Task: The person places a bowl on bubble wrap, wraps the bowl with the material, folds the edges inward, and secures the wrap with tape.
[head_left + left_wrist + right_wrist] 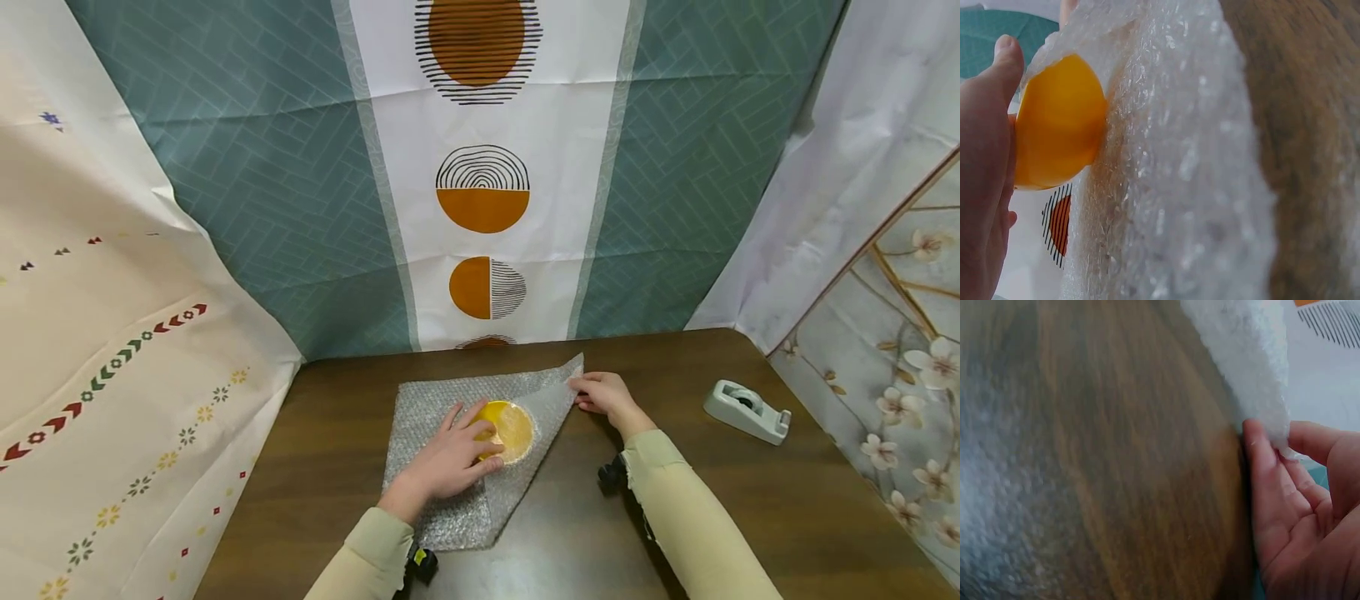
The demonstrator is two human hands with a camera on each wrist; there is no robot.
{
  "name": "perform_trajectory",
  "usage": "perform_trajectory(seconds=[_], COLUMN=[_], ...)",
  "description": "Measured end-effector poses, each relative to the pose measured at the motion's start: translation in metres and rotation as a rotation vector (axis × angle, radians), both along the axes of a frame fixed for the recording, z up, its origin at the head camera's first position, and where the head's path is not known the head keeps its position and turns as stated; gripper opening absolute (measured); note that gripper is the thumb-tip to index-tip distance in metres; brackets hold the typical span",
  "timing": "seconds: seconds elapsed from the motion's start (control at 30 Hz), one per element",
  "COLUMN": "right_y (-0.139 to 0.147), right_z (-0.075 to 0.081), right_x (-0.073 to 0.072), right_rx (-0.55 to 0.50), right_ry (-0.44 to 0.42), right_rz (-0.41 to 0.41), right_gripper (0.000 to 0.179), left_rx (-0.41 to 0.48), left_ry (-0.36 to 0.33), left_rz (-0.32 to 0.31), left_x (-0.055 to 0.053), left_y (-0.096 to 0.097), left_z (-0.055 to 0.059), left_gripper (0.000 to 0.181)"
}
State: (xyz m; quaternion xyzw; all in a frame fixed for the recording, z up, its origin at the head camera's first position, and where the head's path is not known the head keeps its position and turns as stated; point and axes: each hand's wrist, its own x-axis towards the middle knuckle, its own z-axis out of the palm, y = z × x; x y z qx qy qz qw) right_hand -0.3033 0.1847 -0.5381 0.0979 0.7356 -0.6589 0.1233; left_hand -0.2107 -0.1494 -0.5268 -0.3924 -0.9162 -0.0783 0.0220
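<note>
A yellow bowl sits on a sheet of bubble wrap on the table. In the left wrist view the bowl stands upright, its wide rim toward the palm. My left hand rests over the bowl's left side with fingers spread and fairly straight. A corner of the wrap is pinched between the thumb and fingers of my right hand, also seen in the right wrist view. Part of the wrap lies folded along a slanting right edge and appears to cover the bowl's right side.
A white tape dispenser stands at the right of the brown wooden table. Patterned cloths hang behind the table and on both sides, among them a teal and white one at the back.
</note>
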Motion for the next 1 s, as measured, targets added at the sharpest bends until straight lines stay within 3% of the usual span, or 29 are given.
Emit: perform_trajectory(seconds=[0.23, 1.0], right_y=[0.004, 0.014], right_z=[-0.007, -0.013], right_x=[0.003, 0.0], right_rx=[-0.038, -0.16], right_ry=[-0.011, 0.005], right_rz=[-0.019, -0.031], right_gripper=[0.062, 0.053], left_rx=[-0.031, 0.011], left_ry=[-0.01, -0.005], left_rz=[0.025, 0.014], left_x=[0.004, 0.004], left_y=[0.002, 0.002], left_z=[-0.003, 0.0], left_gripper=[0.055, 0.055])
